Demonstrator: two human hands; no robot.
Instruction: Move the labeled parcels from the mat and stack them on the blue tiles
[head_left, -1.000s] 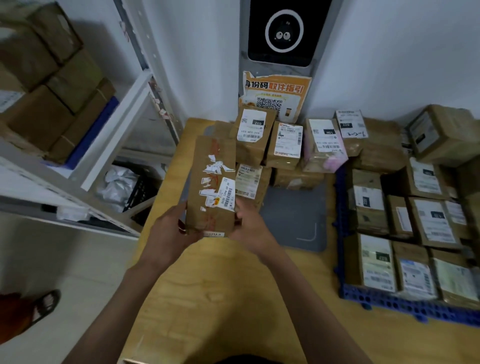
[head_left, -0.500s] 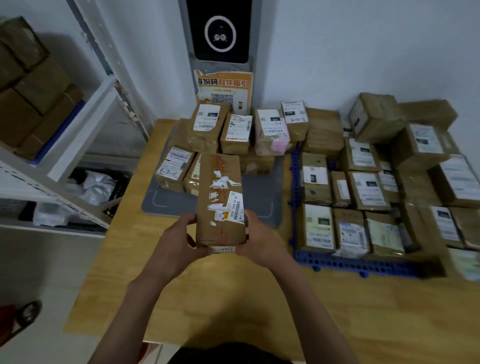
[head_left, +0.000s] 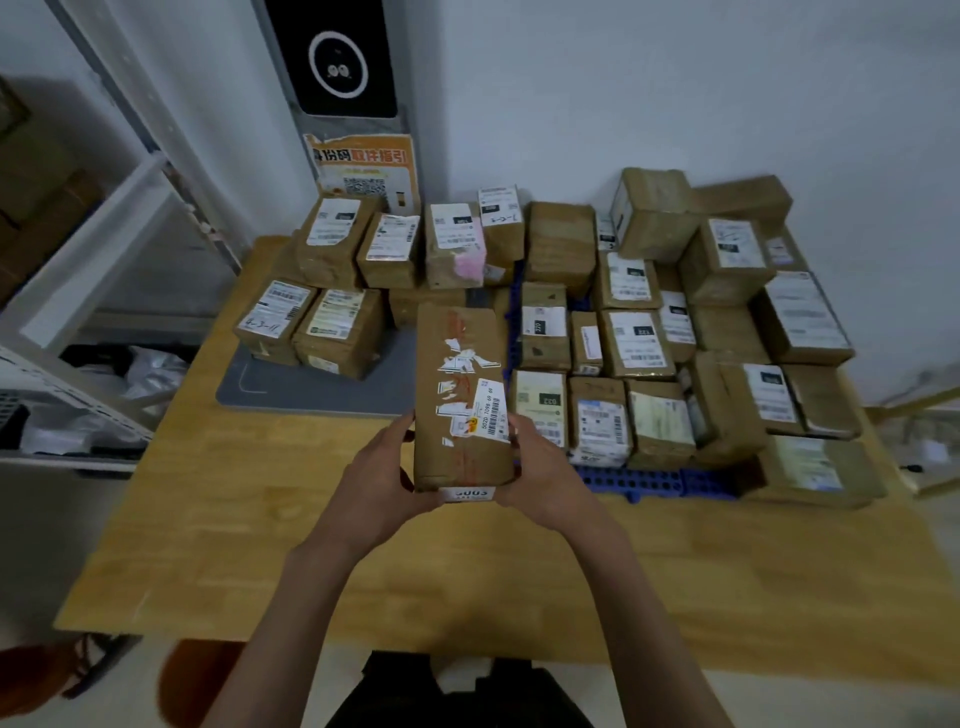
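The left hand (head_left: 382, 470) and right hand (head_left: 543, 465) clasped a long brown parcel (head_left: 461, 395) by its near end, lifted above the tabletop (head_left: 234, 519) between grey mat (head_left: 311, 397) and blue tiles (head_left: 654, 480), mid-carry; next it likely needed setting onto the stacked parcels rightward.

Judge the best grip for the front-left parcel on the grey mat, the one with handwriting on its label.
Grip that parcel across its two long sides, coming from above at its near-left corner. Its right side sits against the neighbouring parcel, so the free left side and near end give the fingers room.

White wall (head_left: 675, 78), wood table (head_left: 234, 545), metal shelving (head_left: 104, 223) at L.
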